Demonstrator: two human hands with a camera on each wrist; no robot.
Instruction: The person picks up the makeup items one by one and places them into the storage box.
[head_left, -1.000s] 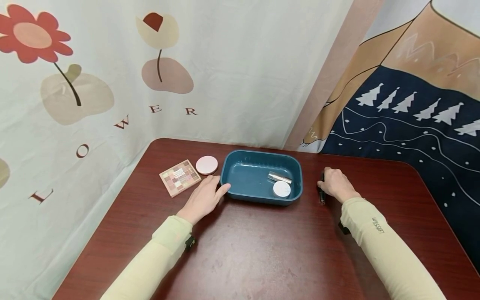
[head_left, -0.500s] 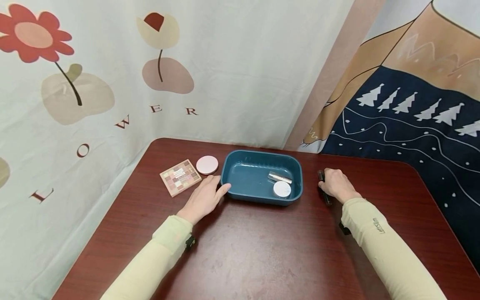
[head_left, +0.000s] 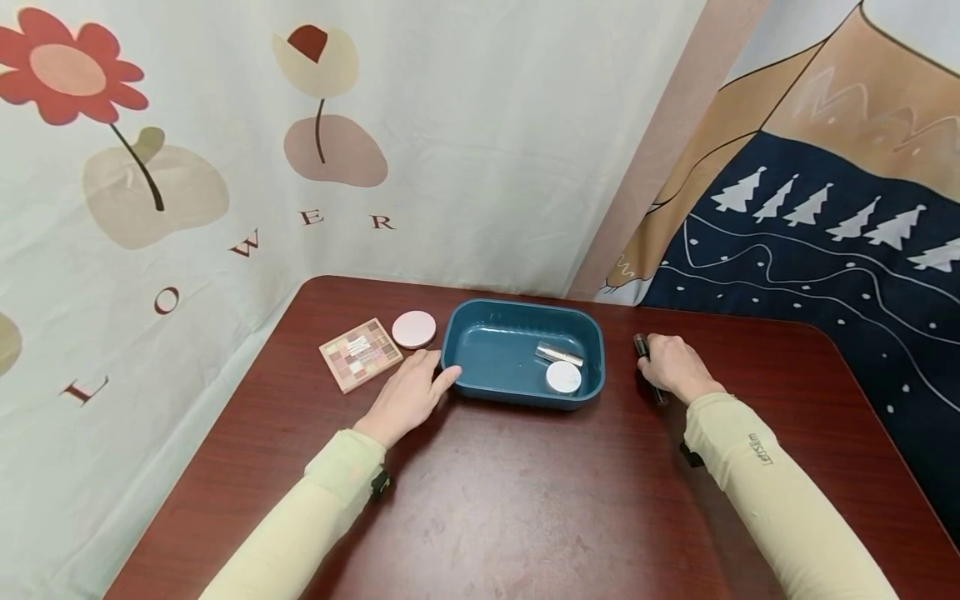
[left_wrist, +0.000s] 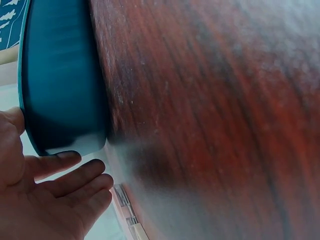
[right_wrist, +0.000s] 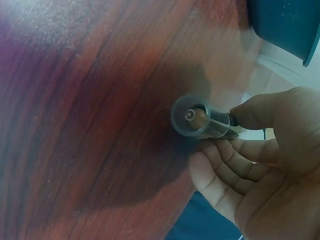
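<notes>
At the left end of a blue plastic bin (head_left: 517, 395), my left hand (head_left: 405, 396) rests with its thumb over the rim and its relaxed fingers along the outer wall. The left wrist view shows the fingers (left_wrist: 75, 182) nearly straight beside the bin's end. To the bin's right, my right hand (head_left: 672, 367) pinches a slim dark cosmetic tube (head_left: 641, 343) close over the table. Its clear end (right_wrist: 190, 116), with a brownish tip inside, faces the right wrist camera. Inside the bin lie a silvery tube (head_left: 559, 354) and a round white-topped container (head_left: 563, 378).
Left of the bin are a pink round compact (head_left: 413, 330) and an eyeshadow palette (head_left: 361, 356), both close to my left hand. The dark red wooden table (head_left: 517, 500) has its back edge against a printed curtain (head_left: 465, 150).
The dark tube has turned in my right hand, its far end swinging left and its near end right. My left hand and the bin have stayed in place.
</notes>
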